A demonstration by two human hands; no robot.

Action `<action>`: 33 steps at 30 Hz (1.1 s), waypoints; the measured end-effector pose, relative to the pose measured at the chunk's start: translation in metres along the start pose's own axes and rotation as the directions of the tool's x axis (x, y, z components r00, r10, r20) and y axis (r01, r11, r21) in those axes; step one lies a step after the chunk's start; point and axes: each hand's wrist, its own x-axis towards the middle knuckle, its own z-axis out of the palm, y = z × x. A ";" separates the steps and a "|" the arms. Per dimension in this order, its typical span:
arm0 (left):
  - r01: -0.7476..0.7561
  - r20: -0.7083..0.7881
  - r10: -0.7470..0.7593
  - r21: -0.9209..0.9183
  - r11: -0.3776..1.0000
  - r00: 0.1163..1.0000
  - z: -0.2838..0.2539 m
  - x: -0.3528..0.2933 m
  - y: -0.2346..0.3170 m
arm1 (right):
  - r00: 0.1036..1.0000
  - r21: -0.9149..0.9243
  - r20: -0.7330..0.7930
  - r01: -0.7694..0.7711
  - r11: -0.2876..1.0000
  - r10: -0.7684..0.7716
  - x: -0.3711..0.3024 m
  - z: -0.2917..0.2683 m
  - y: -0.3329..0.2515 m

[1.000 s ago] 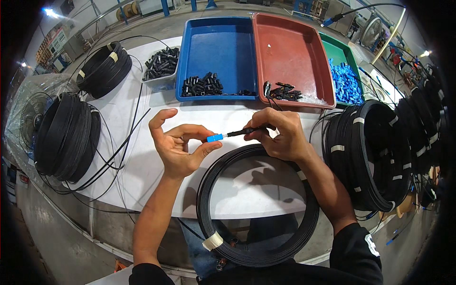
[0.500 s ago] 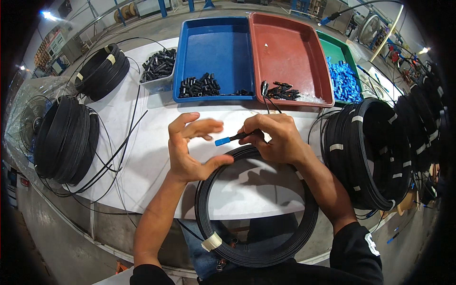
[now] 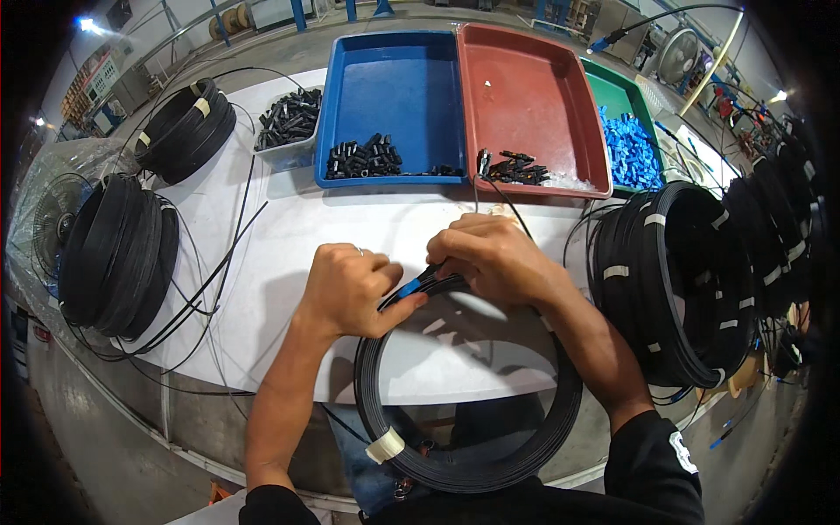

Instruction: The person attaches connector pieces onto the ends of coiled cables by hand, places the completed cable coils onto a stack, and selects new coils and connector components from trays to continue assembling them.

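Note:
A ring-shaped coil of black cable (image 3: 472, 479) rests partly on the white table and partly over its front edge, with a pale tape band (image 3: 386, 445) round it. My left hand (image 3: 348, 290) is closed round the coil's upper left, its thumb beside a blue-tipped connector (image 3: 409, 288). My right hand (image 3: 492, 259) pinches the black rear part of that connector, just above the coil's top. The connector lies against the coil, its blue tip pointing down toward my left hand. My fingers partly hide its black body.
Behind stand a blue tray (image 3: 394, 96) with black parts, a red tray (image 3: 525, 96) with black connectors, and a green tray (image 3: 619, 87) of blue caps. A box of black parts (image 3: 289, 118) is beside them. Black cable coils stand left (image 3: 118, 254) and right (image 3: 674, 284).
My left hand has gone from spread fingers to closed on the coil. My right hand has lowered the connector from above the coil onto its upper side.

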 end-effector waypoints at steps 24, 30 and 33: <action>0.018 0.121 -0.006 -0.096 0.995 0.993 0.005 0.004 0.004 | 0.998 0.022 0.011 0.058 0.998 -0.058 0.002 0.001 -0.007; 0.022 0.088 -0.013 -0.105 0.994 0.996 0.003 0.007 0.009 | 0.998 0.052 0.058 -0.014 0.999 0.011 0.001 -0.001 -0.005; -0.002 0.110 0.014 -0.103 0.995 0.994 0.011 0.005 0.010 | 1.000 0.068 -0.009 -0.004 0.998 0.005 0.000 -0.004 -0.008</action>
